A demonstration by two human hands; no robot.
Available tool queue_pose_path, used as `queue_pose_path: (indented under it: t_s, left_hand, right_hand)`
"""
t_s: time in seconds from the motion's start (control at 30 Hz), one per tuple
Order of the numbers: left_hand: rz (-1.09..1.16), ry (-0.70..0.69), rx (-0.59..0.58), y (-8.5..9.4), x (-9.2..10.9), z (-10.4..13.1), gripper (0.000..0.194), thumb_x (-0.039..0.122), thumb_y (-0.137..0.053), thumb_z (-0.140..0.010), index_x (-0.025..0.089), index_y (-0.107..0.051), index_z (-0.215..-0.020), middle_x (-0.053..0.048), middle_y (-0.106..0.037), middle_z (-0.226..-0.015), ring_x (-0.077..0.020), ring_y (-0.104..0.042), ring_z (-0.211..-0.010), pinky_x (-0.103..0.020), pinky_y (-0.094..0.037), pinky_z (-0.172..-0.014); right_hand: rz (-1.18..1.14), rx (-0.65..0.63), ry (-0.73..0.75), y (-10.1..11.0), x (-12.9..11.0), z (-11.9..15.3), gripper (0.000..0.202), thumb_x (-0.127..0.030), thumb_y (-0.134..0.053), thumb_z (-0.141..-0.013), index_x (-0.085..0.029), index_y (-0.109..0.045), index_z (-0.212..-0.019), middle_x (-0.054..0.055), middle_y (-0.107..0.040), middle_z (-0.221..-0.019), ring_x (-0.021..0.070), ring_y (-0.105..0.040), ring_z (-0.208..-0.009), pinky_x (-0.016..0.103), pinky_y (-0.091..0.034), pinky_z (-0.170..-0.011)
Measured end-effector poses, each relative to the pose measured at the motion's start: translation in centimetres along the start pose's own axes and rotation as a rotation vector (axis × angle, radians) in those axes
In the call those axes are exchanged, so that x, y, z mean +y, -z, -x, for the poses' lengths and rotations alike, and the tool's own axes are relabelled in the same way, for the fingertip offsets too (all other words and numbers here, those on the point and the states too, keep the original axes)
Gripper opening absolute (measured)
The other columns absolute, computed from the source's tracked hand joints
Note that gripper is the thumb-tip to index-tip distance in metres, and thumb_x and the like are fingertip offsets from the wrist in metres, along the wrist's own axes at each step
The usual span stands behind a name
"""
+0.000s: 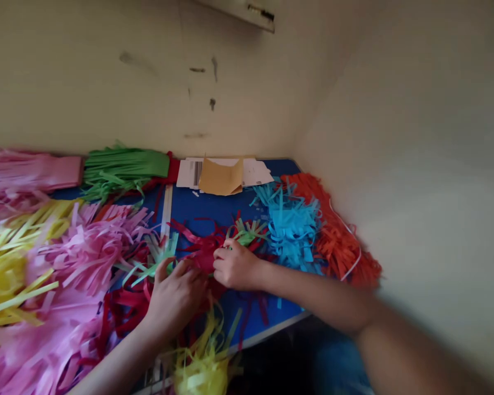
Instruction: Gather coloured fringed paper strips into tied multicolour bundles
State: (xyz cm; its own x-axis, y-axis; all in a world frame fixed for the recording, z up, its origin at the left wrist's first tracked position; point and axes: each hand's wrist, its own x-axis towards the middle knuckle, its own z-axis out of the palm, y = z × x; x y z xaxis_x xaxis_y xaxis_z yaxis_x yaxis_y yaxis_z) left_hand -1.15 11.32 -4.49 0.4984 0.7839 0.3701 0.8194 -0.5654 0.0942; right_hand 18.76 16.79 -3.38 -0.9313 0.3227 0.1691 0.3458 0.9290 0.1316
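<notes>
Dark red fringed paper [203, 257] lies across the middle of the blue table, under and between both hands. My left hand [179, 291] rests on its left part with curled fingers, beside light green strips [158, 260]. My right hand [235, 264] is closed at the red paper's right side, its fingertips pinched next to more green strips [248, 233]. What sits between those fingertips is too small to make out. Below the hands, yellow fringe [201, 367] hangs over the table's front edge.
Pink [93, 241] and yellow fringe [4, 269] cover the left side. Green fringe [127, 164] lies at the back. Brown card [221, 176] rests on white papers. Blue [294, 225] and orange fringe [337, 236] lie right, beside the wall [415, 164].
</notes>
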Motion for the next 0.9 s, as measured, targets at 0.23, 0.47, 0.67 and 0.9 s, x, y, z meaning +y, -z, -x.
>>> queue_pose_path:
  t_s: [0.23,0.47,0.67,0.9]
  left_hand:
    - [-0.082,-0.063,-0.038,0.8,0.1,-1.1,0.019,0.013,-0.059,-0.082,0.024,-0.067,-0.069,0.0,-0.069,-0.069,-0.025,-0.064,-0.084,-0.053,-0.031,-0.102]
    - [-0.079,-0.034,-0.079,1.1,0.3,-1.5,0.02,0.017,-0.055,-0.083,0.021,-0.066,-0.066,-0.002,-0.07,-0.07,-0.0244,-0.064,-0.083,-0.056,-0.031,-0.1]
    - [-0.121,-0.011,0.008,1.3,0.9,-0.7,0.02,0.014,-0.054,-0.083,0.022,-0.067,-0.071,-0.004,-0.071,-0.073,-0.0238,-0.065,-0.082,-0.053,-0.035,-0.097]
    - [-0.146,-0.056,0.26,5.6,-2.6,1.4,0.031,0.013,-0.046,-0.092,0.029,-0.071,-0.1,0.002,-0.078,-0.085,-0.0192,-0.071,-0.079,-0.051,-0.029,-0.109]
  right_hand:
    - [-0.028,-0.018,-0.118,-0.2,0.2,0.1,0.021,-0.021,-0.052,-0.093,-0.016,-0.068,-0.081,0.005,-0.07,-0.086,0.0256,-0.053,-0.098,0.047,-0.031,-0.085]
    - [0.079,-0.089,-0.004,0.7,-0.3,-1.3,0.019,-0.012,-0.054,-0.089,-0.013,-0.071,-0.08,0.009,-0.069,-0.082,0.0255,-0.054,-0.091,0.049,-0.029,-0.095]
    - [0.046,-0.065,-0.164,1.3,-1.0,-1.7,0.016,-0.019,-0.054,-0.09,-0.014,-0.069,-0.086,0.008,-0.069,-0.087,0.0253,-0.053,-0.094,0.048,-0.033,-0.091]
    - [0.007,0.284,-0.32,2.1,-6.2,0.4,0.019,-0.029,-0.05,-0.098,-0.018,-0.065,-0.094,0.004,-0.068,-0.084,0.0184,-0.054,-0.08,0.035,-0.032,-0.072]
